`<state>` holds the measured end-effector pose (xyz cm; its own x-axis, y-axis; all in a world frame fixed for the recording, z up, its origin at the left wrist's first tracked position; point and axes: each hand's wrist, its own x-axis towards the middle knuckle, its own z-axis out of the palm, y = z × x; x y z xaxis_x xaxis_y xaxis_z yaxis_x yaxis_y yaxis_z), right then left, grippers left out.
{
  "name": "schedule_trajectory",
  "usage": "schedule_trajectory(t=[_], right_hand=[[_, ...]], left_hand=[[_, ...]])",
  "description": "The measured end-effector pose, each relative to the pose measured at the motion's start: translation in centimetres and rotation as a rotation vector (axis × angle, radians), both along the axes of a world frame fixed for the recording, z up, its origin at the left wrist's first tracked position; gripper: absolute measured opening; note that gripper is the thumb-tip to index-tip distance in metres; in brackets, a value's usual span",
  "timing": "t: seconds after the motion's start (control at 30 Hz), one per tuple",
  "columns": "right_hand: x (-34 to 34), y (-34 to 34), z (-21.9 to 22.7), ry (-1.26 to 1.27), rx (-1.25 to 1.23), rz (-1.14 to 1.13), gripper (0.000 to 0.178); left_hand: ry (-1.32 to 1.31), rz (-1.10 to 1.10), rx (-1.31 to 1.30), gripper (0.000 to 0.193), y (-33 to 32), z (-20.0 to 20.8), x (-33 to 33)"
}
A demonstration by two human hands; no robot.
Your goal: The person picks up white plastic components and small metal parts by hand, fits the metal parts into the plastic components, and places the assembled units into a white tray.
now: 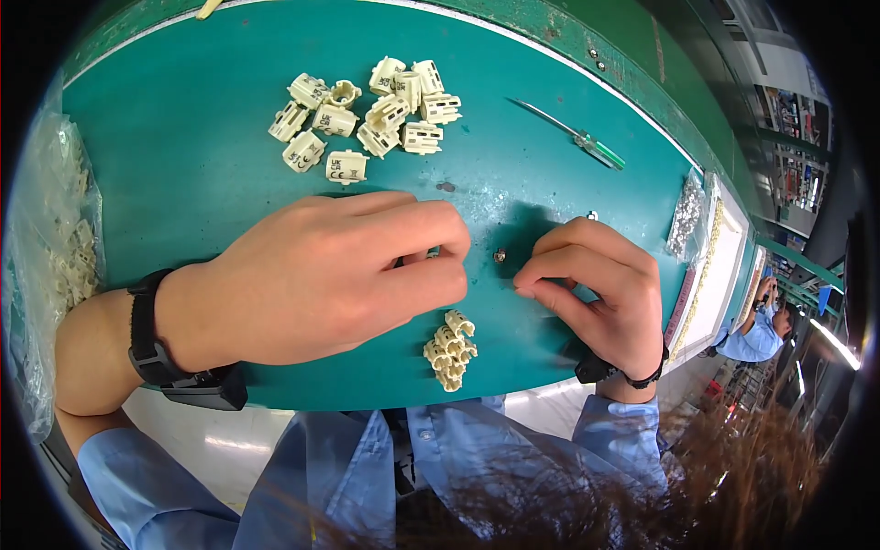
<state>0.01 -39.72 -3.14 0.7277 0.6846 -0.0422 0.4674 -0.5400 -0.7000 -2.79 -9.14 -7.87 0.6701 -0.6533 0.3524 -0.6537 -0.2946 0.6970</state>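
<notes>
Cream plastic connector point(431, 254) pinched between left hand point(321, 280) fingers, just above green bench point(183, 174). Right hand point(596, 284) fingers curled closed beside small metal screw point(500, 256); whether pinching anything, cannot tell. Cream connector pile point(367, 115) well beyond, small stack point(450, 349) just below.

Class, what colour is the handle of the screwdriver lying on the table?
Green: the screwdriver has a translucent green handle, seen in the head view.
</notes>
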Motion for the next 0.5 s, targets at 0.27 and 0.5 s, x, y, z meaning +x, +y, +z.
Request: schedule_trajectory(t=[0.27,0.5], right_hand=[[-0.33,0.3,0.35,0.125,-0.009,-0.04,0.022],[-0.45,0.05,0.91,0.142,-0.098,-0.094,0.025]], left_hand=[[-0.012,-0.004,-0.001,0.024,0.01,-0.13,0.14],[0.019,-0.01,-0.01,0.024,0.04,0.03,0.02]])
